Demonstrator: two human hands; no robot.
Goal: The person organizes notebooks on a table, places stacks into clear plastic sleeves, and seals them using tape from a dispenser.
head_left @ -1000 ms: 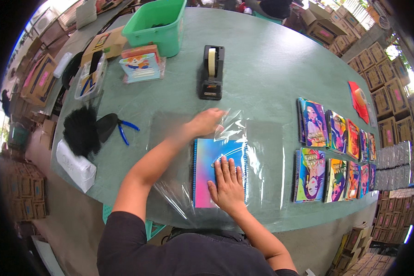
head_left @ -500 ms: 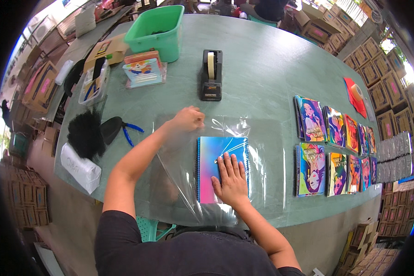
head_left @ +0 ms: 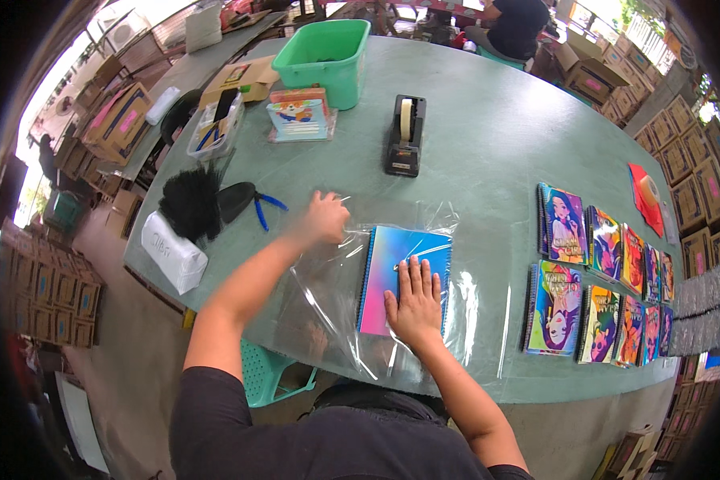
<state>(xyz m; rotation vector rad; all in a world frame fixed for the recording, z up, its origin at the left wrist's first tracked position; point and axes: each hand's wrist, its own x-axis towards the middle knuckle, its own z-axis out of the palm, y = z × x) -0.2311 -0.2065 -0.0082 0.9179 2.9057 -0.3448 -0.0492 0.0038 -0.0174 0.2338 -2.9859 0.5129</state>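
A spiral-bound notebook [head_left: 380,276] with a blue-to-pink cover lies on a sheet of clear plastic film [head_left: 328,304] spread on the table. My right hand [head_left: 416,302] rests flat on the notebook's right half, fingers stretched out. Beyond the notebook's upper left corner, my left hand [head_left: 326,218] has its fingers curled on the film, which creases between that hand and the notebook. A black tape dispenser [head_left: 406,136] with a roll of tape stands farther off, past the notebook.
Right of me, two rows of colourful spiral notebooks [head_left: 556,308] sit near a tape roll on red material [head_left: 646,198]. To the left are blue-handled pliers [head_left: 268,210], black bristles [head_left: 192,204], a white wrapped bundle [head_left: 174,252], a plastic box [head_left: 216,124] and a green tub [head_left: 324,64].
My left hand has drawn leftward and nearer to me relative to the notebook, along with the film. The right hand stays on the cover. The whole view has shifted, so the table appears farther right.
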